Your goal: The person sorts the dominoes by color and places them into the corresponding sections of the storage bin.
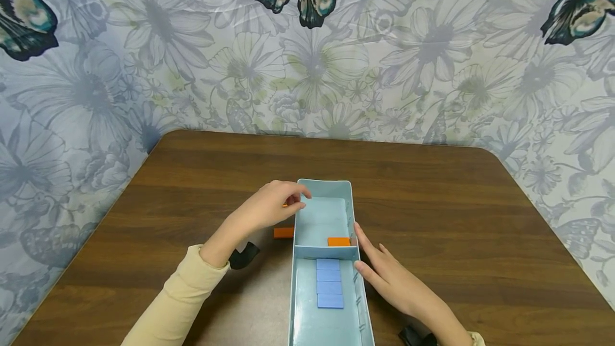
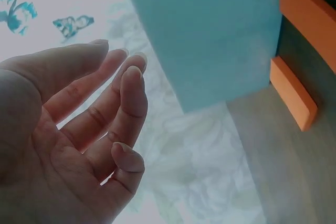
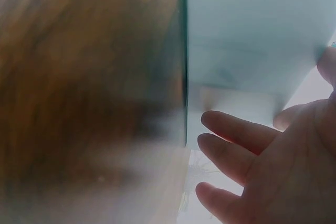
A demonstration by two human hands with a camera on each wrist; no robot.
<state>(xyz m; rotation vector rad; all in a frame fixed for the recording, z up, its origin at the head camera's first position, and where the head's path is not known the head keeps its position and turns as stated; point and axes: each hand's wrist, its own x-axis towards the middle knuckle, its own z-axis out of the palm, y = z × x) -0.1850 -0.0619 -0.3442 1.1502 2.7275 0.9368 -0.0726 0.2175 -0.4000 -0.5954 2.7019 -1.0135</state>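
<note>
A long pale-blue plastic box (image 1: 328, 252) with a divider lies lengthwise before me. Over its far left edge hovers my left hand (image 1: 271, 204), fingers loosely bent; the left wrist view shows nothing between thumb and fingertips. My right hand (image 1: 394, 284) rests against the box's right wall, its fingers extended and touching near the divider. Inside the far compartment lies an orange block (image 1: 338, 241) against the divider. Several blue tiles (image 1: 329, 287) form a column in the near compartment. Left of the box is another orange block (image 1: 283, 233); the left wrist view shows two orange blocks (image 2: 294, 93) there.
The brown wooden table (image 1: 423, 191) extends on both sides of the box. A flower-and-butterfly patterned cloth (image 1: 312, 79) hangs behind its far edge. Each wrist wears a black strap (image 1: 244, 256).
</note>
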